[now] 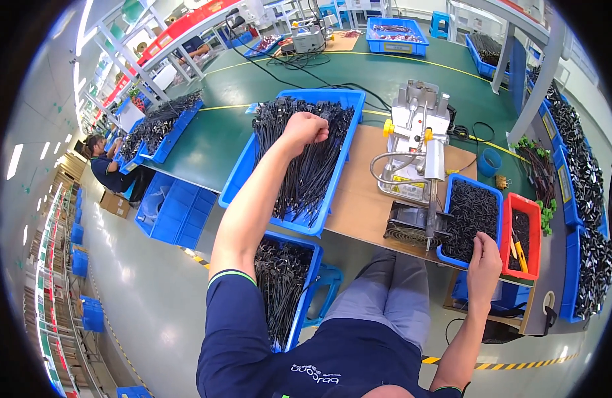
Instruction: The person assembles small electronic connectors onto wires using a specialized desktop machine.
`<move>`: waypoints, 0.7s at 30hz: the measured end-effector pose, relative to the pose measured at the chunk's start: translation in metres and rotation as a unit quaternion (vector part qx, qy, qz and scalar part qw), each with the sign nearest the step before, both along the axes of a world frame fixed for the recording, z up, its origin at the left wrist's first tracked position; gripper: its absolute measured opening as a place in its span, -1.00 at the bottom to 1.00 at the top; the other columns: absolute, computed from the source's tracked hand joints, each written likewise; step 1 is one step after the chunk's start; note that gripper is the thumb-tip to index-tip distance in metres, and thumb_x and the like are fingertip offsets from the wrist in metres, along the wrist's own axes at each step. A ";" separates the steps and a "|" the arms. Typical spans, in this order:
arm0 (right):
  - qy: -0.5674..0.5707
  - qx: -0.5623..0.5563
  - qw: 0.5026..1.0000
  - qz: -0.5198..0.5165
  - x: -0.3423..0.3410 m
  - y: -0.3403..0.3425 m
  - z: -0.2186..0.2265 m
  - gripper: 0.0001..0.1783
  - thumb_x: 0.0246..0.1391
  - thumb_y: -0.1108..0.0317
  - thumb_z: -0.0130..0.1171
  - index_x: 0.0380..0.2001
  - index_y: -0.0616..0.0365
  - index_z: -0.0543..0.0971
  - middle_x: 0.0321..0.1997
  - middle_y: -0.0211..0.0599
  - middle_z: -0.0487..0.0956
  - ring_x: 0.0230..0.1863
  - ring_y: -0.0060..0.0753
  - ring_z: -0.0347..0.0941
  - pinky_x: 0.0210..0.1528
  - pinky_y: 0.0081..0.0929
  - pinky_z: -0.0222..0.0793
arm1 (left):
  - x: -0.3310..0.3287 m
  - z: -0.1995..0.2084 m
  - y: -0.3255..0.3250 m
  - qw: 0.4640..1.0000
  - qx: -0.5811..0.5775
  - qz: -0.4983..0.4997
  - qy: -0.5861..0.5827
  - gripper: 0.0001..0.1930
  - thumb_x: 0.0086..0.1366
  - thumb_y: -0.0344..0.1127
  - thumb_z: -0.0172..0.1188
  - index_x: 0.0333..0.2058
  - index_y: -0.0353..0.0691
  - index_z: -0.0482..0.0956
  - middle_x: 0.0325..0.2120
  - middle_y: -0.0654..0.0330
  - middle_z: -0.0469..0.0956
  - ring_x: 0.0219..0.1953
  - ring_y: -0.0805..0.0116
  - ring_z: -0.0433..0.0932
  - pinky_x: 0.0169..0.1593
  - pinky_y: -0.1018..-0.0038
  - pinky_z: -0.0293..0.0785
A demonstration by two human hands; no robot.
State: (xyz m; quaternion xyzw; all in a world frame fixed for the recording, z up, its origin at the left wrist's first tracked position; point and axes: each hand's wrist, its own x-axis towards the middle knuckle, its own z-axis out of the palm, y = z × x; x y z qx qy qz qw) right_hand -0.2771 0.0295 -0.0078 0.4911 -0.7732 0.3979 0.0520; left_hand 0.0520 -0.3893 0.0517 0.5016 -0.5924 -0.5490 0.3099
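Note:
My left hand point(307, 130) is closed over the far part of a large blue bin point(236, 188) heaped with black cables point(299, 174). What its fingers hold, if anything, is hidden. At the right, my right hand point(484, 260) has its fingers pressed together at the near right corner of a smaller blue bin point(454, 260). Short black tube-like pieces point(472, 215) fill that bin. Whether a piece is between these fingers is too small to tell. Between the two bins stands a white bench machine point(412, 149) with yellow knobs and a bent metal hose.
A red bin point(533, 215) holds a yellow-handled tool point(519, 253). More black cables fill a blue bin point(308, 302) below the table edge. Bins of dark parts point(578, 152) line the right side. A co-worker point(107, 166) sits at far left. A metal-legged shelf point(543, 99) rises at the right.

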 end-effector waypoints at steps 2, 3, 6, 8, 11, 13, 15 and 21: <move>-0.003 -0.007 1.000 -0.001 0.001 0.001 0.002 -0.82 0.43 0.46 0.16 -0.05 0.36 0.64 -0.10 0.00 0.68 -0.06 0.05 0.64 0.05 -0.19 0.54 | 0.011 0.014 0.009 0.997 0.018 -0.026 0.070 -0.94 0.38 -0.50 0.26 -0.21 -0.33 0.63 -0.39 0.23 0.66 -0.39 0.45 0.67 -0.28 0.53 0.69; -0.005 -0.008 1.000 -0.002 0.001 0.002 0.003 -0.82 0.43 0.46 0.16 -0.05 0.36 0.64 -0.10 0.00 0.68 -0.06 0.05 0.64 0.05 -0.19 0.54 | 0.015 0.020 0.016 0.988 0.039 -0.053 0.142 -0.90 0.42 -0.51 0.25 -0.13 -0.35 0.61 -0.34 0.21 0.66 -0.34 0.45 0.67 -0.24 0.54 0.70; -0.006 -0.022 1.000 0.006 0.001 0.006 0.007 -0.81 0.44 0.47 0.14 -0.03 0.36 0.63 -0.09 0.00 0.67 -0.05 0.04 0.63 0.05 -0.20 0.54 | 0.033 0.043 0.038 0.977 0.065 -0.036 0.199 -0.63 0.48 -0.51 0.22 0.21 -0.43 0.46 -0.25 0.21 0.63 -0.30 0.43 0.67 -0.16 0.53 0.72; -0.007 -0.032 0.999 0.005 0.002 0.005 0.009 -0.81 0.44 0.48 0.13 -0.01 0.36 0.62 -0.08 -0.01 0.66 -0.05 0.03 0.62 0.05 -0.20 0.53 | 0.044 0.045 0.042 0.970 0.077 -0.050 0.226 -0.60 0.48 -0.52 0.20 0.24 -0.45 0.45 -0.25 0.21 0.63 -0.29 0.43 0.67 -0.15 0.52 0.73; -0.002 -0.036 0.999 0.011 0.003 0.007 0.009 -0.81 0.44 0.49 0.13 0.00 0.35 0.62 -0.08 -0.02 0.65 -0.06 0.03 0.61 0.03 -0.19 0.53 | 0.045 0.030 0.048 0.984 0.098 -0.055 0.135 -0.62 0.48 -0.50 0.22 0.22 -0.41 0.49 -0.23 0.22 0.62 -0.26 0.47 0.66 -0.12 0.53 0.72; -0.002 -0.035 0.999 0.010 0.004 0.008 0.010 -0.81 0.44 0.49 0.13 0.00 0.34 0.62 -0.09 -0.01 0.65 -0.06 0.03 0.61 0.02 -0.19 0.52 | 0.024 0.014 0.052 0.995 0.086 -0.036 0.021 -0.63 0.46 -0.46 0.25 0.19 -0.36 0.55 -0.23 0.26 0.62 -0.27 0.47 0.65 -0.11 0.48 0.72; -0.006 -0.039 0.999 0.018 0.010 0.007 0.012 -0.82 0.43 0.49 0.13 0.00 0.33 0.62 -0.10 -0.01 0.65 -0.07 0.04 0.61 0.01 -0.19 0.52 | 0.024 -0.007 0.045 0.995 0.063 -0.039 -0.062 -0.67 0.39 -0.38 0.34 0.10 -0.25 0.68 -0.26 0.29 0.67 -0.27 0.45 0.65 -0.10 0.44 0.68; 0.018 -0.039 0.999 0.013 0.008 0.024 0.013 -0.83 0.41 0.50 0.16 -0.03 0.32 0.63 -0.13 -0.01 0.65 -0.09 0.05 0.61 -0.01 -0.16 0.52 | -0.010 -0.019 0.037 0.870 -0.177 -0.091 -0.452 -0.71 0.15 -0.10 0.40 -0.15 0.05 0.86 -0.18 0.04 0.80 -0.07 0.04 0.77 0.09 0.15 0.67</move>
